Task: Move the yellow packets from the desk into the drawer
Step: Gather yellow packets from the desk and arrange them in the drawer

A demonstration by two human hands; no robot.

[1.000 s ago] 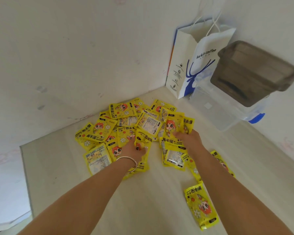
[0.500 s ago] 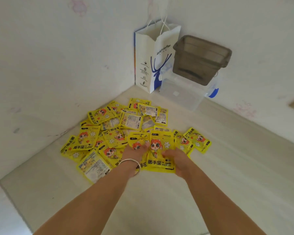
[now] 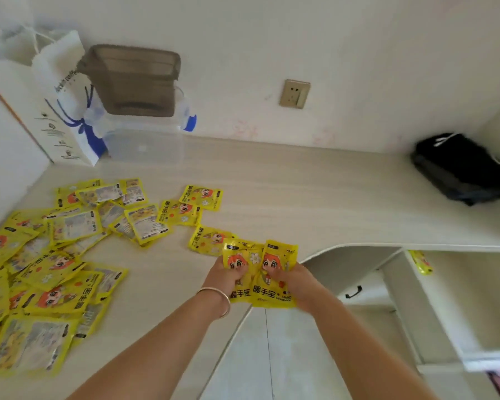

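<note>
left hand [image 3: 224, 277]: we curl our fingers and thumb round the left packet [image 3: 238, 269]; it faces up toward us, so we read this as a carry grip

right hand [image 3: 296, 281]: we grip the right packet [image 3: 274, 274] the same way; thumb on its front, fingers behind, out of sight

held packets: side by side, edges touching or overlapping, we cannot tell which; they hang over the near-right edge of the desk [image 3: 286, 203], which suits a swing rightward

pile [image 3: 55, 255]: most packets lie scattered at the left of the desk, well apart from our hands; much of the job remains, we judge

drawer [image 3: 479, 301]: open at the right, below the desk top; one packet [image 3: 420, 261] sits at its far edge; our hands are not yet over it
</note>
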